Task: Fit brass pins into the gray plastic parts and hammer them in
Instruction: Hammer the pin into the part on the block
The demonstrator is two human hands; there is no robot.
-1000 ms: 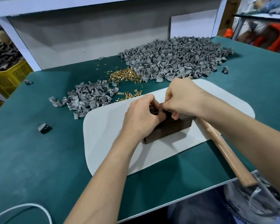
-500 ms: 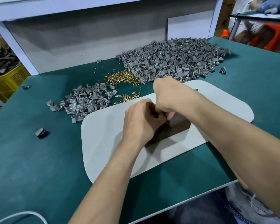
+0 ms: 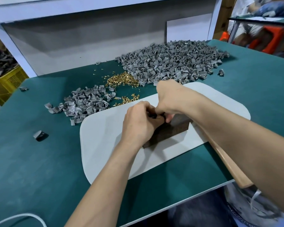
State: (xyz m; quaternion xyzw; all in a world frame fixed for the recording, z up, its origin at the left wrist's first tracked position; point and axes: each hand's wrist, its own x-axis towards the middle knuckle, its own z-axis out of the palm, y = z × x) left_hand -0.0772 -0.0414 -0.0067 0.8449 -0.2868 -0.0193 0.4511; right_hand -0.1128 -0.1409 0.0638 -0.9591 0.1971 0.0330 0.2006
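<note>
Grip is closed on both hands, which meet over the left end of a dark block (image 3: 172,133). The left hand (image 3: 138,122) has its thumb and fingers wrapped round a small dark piece (image 3: 153,115) held on top of the block, most of it hidden by the knuckles. The right hand (image 3: 170,99) comes in from three o'clock with the wrist raised, its fingertips curled down and pinched on the same piece. Whether a pin sits between them cannot be told. The right forearm crosses over a hammer (image 3: 226,159), whose wooden handle lies at four o'clock from the block and runs out past the near edge of the surface. Its head is hidden.

The block rests on a pale mat (image 3: 105,145) with rounded corners, laid on the green surface (image 3: 39,169). From twelve to one o'clock of the hands lies a large heap of gray plastic parts (image 3: 170,63), reaching close to the mat's far edge. At ten o'clock is a smaller heap (image 3: 85,102) of the same parts. Between the two heaps the brass pins (image 3: 121,79) lie in a loose pile, with a small scatter of pins (image 3: 126,99) just beside the mat. A single gray part (image 3: 39,135) lies apart at nine o'clock, and a white cable (image 3: 23,216) loops at seven o'clock.

Behind the surface stands a white frame with a gray back panel (image 3: 72,38). A yellow crate (image 3: 5,81) shows at ten o'clock beyond the edge, and an orange stool (image 3: 269,38) at two o'clock.
</note>
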